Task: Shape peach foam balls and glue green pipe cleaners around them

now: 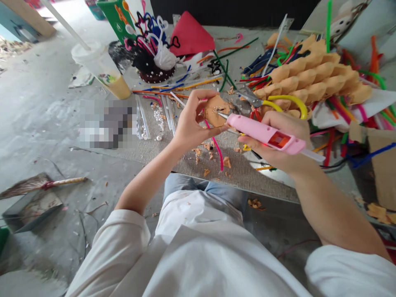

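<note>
No lettering or numbers can be read.

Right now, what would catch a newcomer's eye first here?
Probably the pink glue gun in the right hand, its tip at a tan piece held in the left hand. Next, the tan egg carton at upper right and the red sheet at top middle.

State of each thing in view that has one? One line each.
Tan piece: in left hand, dark slit showing
Pink glue gun: in right hand, nozzle at tan piece, glue stick sticking out behind
Plastic cup: partly filled, straw in
Dustpan: holding debris
Egg tray: bumps up
</note>
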Motion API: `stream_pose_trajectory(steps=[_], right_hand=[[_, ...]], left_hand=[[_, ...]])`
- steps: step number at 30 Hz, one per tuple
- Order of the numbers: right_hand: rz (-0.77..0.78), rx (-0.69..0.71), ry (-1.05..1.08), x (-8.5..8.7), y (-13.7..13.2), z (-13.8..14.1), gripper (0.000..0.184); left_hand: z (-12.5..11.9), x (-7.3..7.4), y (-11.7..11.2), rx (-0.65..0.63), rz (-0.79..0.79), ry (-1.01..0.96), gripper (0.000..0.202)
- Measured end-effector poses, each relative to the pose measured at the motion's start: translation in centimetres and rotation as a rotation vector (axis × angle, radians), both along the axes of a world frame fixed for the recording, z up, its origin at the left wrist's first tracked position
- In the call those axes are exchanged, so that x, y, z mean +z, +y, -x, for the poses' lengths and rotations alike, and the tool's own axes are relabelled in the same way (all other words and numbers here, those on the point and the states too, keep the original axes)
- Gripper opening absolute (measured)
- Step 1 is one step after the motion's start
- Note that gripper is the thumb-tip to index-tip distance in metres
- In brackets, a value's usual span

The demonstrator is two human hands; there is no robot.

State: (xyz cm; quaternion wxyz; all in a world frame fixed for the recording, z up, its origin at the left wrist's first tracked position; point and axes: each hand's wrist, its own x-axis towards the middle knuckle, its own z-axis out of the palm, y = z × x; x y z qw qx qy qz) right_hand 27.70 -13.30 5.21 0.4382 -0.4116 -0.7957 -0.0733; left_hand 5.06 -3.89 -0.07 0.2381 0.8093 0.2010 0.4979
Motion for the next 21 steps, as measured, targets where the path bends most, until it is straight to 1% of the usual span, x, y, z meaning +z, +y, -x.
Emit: stream_pose_trajectory(steps=[2,6,11,17,21], right_hand=[[-0.008,-0.015,0.002,-0.01,0.02,0.00,0.053],[0.005,-0.038,0.076,-0.08,0.21,-0.12,0.051],[0.004,-0.027,-0.021,0.02,0.10,-0.24,0.053],[-0.060,-0.072,0.025,-0.13,0.13,-0.45,0.049],[-0.004,-0.033,-0.033,-0.09,0.02,-0.50,0.050]], left_hand=[[0.02,0.03,0.00,-0.011,-0.005,-0.016,0.072],[0.06,0.11,-0.12,-0.012,-0.013,-0.028,0.070],[0.06,0.13,-0.12,0.002,-0.032,0.007,0.076],[0.10,0.30,-0.35,0.008,-0.013,0.003,0.075],[0.16,0.39,-0.40,-0.004,-0.022,0.007,0.077]])
